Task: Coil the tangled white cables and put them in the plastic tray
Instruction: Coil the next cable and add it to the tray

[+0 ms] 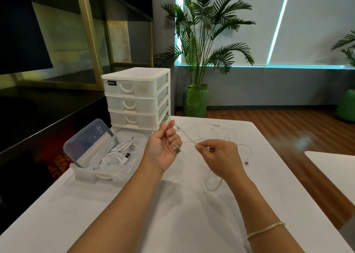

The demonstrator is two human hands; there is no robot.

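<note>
Loose cable (pixel 189 140) btwn both hands, mid-table.

Left hand (pixel 163 147) palm-up, fingers curled; right hand (pixel 219 156) pinching, both forearms extended.

The white table (pixel 172 224) is left bare along its near half, where free passage is offered. Farther back it is crossed by loose white cables (pixel 221 135). At its left edge the way is blocked by the drawer unit (pixel 134 97), the plastic tray (pixel 107 173) and a propped lid (pixel 90 141).
</note>
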